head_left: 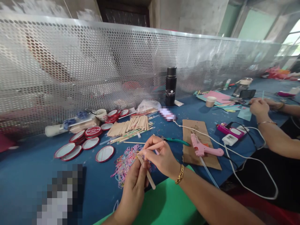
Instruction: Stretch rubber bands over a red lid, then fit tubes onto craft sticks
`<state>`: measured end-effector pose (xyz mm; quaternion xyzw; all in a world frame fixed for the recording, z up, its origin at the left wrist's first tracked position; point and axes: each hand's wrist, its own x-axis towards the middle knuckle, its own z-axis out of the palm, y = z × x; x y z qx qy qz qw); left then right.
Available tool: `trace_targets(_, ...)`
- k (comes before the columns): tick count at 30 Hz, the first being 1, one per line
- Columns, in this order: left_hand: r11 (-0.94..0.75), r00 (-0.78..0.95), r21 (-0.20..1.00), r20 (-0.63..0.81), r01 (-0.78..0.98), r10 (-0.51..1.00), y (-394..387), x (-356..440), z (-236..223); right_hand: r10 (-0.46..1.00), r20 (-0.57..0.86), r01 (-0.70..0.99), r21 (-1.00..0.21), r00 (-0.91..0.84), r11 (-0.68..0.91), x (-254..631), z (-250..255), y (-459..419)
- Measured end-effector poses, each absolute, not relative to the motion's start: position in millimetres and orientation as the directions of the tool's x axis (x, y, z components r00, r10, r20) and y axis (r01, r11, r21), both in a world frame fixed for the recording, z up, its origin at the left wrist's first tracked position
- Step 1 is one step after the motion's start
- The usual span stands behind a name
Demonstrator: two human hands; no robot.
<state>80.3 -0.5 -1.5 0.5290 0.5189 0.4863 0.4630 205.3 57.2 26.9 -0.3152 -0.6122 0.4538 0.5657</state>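
left hand point(135, 180) pinches flat wooden stick point(151, 181); right hand point(164, 158) grips slim pink rod point(154, 146).

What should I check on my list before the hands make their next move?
1. Craft stick gripped: ok, the left hand pinches it.
2. Slim pink tool held: ok, in the right hand; exactly what it is, cannot tell.
3. Glue gun put down: ok, it lies on the cardboard.
4. Glue gun cool: cannot tell.
5. Colourful loops tidied: not ok, they lie in a loose tangle by the hands.
6. Spare sticks laid out: ok, piled beyond the loops.
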Motion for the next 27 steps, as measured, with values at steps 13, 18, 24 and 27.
trace_targets(13,-0.01,-0.019,0.996,0.011,0.088,1.0,-1.5,81.5,1.1,0.954,0.299,-0.234,-0.93,-0.038,0.282,206.5,22.5,56.3)
trace_targets(18,-0.029,0.0,0.994,0.03,0.106,1.0,-1.0,80.7,-0.7,0.958,0.282,-0.228,-0.937,-0.053,0.263,206.1,22.7,55.9)
trace_targets(24,-0.072,0.031,0.987,0.068,0.141,0.997,0.1,79.6,-2.7,0.958,0.281,-0.263,-0.93,-0.064,0.255,206.7,24.4,56.8)
trace_targets(27,-0.078,0.039,0.988,0.073,0.133,0.997,-0.3,79.0,-3.9,0.955,0.288,-0.28,-0.925,-0.075,0.257,205.8,23.7,56.6)
